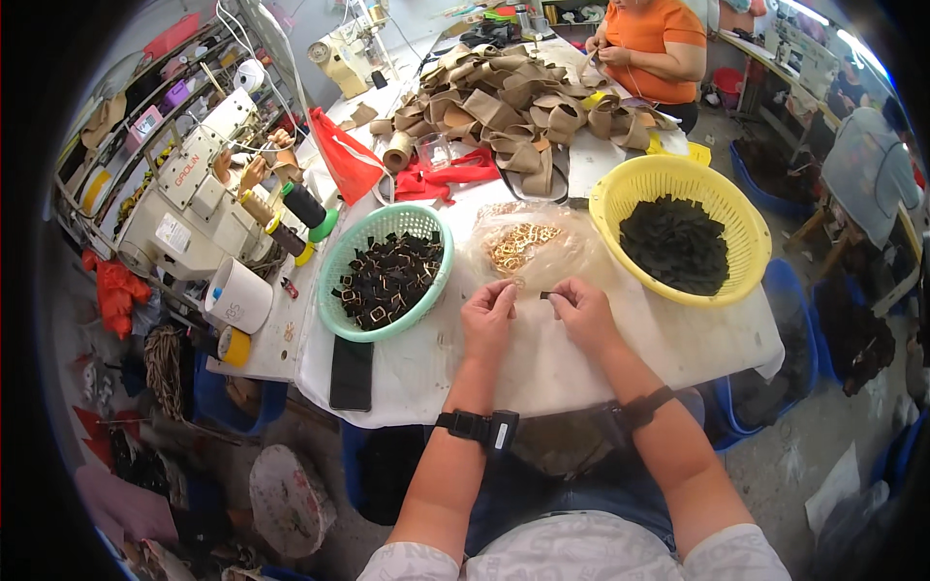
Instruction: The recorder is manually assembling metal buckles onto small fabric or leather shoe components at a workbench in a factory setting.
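My left hand (488,318) is closed in a pinch at the table's near middle, on what looks like a small gold metal buckle, partly hidden by the fingertips. Just to its right, my right hand (583,312) pinches a short black strap piece (548,295) between thumb and finger. The two hands are apart. Beyond them lies a clear plastic bag (572,254) with many gold buckles (521,246) in it. The green basket (448,254) at left holds black straps fitted with gold buckles (387,281). Loose black strap pieces (675,244) fill the yellow basket (612,189) at right.
A phone (351,374) lies by the table's front left edge. Thread spools (308,211) and a sewing machine (179,218) stand at left. Brown fabric pieces (513,107) are heaped at the back, near a red cloth (441,176). A person in orange (659,48) works beyond.
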Available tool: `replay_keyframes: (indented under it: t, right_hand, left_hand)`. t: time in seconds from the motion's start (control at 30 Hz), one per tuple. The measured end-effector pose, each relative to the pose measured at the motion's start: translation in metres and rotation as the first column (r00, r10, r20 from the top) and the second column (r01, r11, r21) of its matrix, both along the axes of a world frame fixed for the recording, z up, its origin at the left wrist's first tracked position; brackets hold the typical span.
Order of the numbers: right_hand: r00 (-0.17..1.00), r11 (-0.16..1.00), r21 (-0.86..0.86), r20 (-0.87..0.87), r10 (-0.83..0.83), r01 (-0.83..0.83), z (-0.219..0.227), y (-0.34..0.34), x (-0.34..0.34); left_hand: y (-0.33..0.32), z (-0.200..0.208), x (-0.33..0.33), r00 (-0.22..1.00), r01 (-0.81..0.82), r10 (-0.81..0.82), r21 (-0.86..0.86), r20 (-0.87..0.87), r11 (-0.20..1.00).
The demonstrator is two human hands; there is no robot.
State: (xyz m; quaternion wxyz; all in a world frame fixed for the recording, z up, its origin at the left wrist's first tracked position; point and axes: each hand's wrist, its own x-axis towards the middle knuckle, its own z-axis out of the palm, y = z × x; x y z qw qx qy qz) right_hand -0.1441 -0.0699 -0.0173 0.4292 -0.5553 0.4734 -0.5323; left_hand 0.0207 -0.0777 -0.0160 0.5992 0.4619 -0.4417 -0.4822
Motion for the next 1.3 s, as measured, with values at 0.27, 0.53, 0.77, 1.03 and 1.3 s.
replay_keyframes:
  t: [0.27,0.53,0.77,1.03,1.3]
  right_hand:
    - [0.998,1.0,-0.004,-0.065,-0.005,0.004,0.002,0.002,0.0]
    - [0.992,0.999,-0.042,-0.122,-0.012,0.007,-0.002,0.001,0.001]
    - [0.99,1.0,-0.018,-0.142,-0.014,0.012,0.008,0.009,0.002]
    - [0.965,0.914,-0.405,-0.246,-0.085,-0.023,0.006,0.011,0.005]
    - [0.959,0.947,-0.316,-0.249,-0.133,0.05,0.012,0.015,0.006]
  left_hand:
    - [-0.001,-0.007,-0.001,0.999,-0.045,0.044,-0.02,-0.007,0.999]
    - [0.001,-0.005,-0.001,0.999,-0.048,0.048,-0.032,0.015,0.998]
    - [0.005,0.004,0.001,0.999,-0.005,0.006,0.017,-0.04,1.0]
    - [0.008,0.009,0.002,0.993,0.084,-0.084,0.001,-0.08,0.996]
    - [0.007,0.009,0.006,0.979,0.099,-0.097,0.004,-0.178,0.995]
